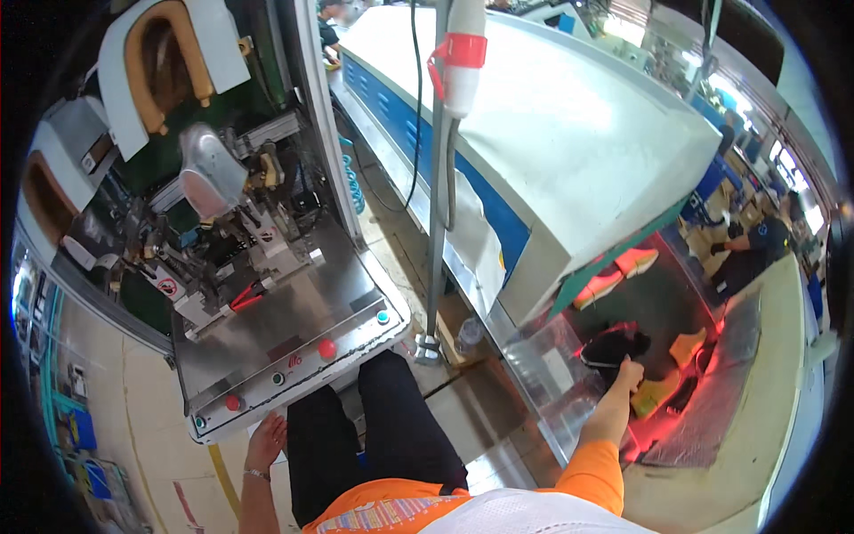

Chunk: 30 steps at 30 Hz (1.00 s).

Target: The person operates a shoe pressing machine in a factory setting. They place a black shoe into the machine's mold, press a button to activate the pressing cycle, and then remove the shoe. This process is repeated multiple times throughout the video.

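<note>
"What edges the left side?"
"Pale floor (147, 392) runs along the lower left, marked with a yellow stripe (224, 481). Above it a machine has a tan U-shaped pad (165, 53) over a shiny foot-shaped form (212, 173)."
"Any labels?"
"A round red prohibition sticker (167, 286) on a bracket. A red-handled tool (246, 296) lies nearby on the smooth metal tabletop (311, 298)."
"And the left hand?"
"The left hand (269, 436) hangs at the table's front edge, near a red button (233, 402), its fingers loosely bent around nothing. I can't tell whether it touches that edge."
"Room to move?"
"The dark-trousered legs (396, 418) fill much of the gap there. A metal pole (436, 267) rises just past the table's corner, below a red-and-white connector (463, 58). Behind is a long white housing (569, 80) with blue vented sides."
"Farther right?"
"A dark belt (658, 307) emerges under a green flap (623, 249), glowing red along its sides. The black shoe (614, 345) is on it, by the near edge, and the right hand (630, 374) has its fingers closed on the shoe's near end. Yellowish shoe pieces (654, 396) lie beside it; red-lit shoes (598, 287) sit farther in."
"Beyond?"
"A crinkled silver sheet (703, 427), then a co-worker (767, 240) in dark clothing, whose shirt print is too small to read."
</note>
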Motion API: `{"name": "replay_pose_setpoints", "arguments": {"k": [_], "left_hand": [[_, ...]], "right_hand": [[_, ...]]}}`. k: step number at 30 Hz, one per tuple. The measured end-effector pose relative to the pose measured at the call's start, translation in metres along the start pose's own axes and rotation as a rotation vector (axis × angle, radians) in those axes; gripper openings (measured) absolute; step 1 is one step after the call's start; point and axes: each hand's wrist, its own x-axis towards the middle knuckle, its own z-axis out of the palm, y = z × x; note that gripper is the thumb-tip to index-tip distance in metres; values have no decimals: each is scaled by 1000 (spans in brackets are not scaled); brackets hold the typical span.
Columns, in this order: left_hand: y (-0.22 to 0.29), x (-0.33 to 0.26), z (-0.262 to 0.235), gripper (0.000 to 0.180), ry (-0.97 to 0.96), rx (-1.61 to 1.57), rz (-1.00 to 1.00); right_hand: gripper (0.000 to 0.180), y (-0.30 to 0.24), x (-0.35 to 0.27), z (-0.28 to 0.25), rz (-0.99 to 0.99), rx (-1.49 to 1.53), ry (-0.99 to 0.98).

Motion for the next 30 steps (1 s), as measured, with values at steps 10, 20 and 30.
{"name": "replay_pose_setpoints", "arguments": {"k": [10, 20, 30], "left_hand": [[-16, -8, -27, 18, 166, -161, -82], [6, -47, 1, 18, 155, 150, 15], [7, -71, 81, 23, -177, 362, 90]], "right_hand": [[37, 18, 70, 48, -429, 194, -7], [35, 19, -19, -84, -644, 423, 189], [17, 43, -210, -254, -859, 769, -730]]}}
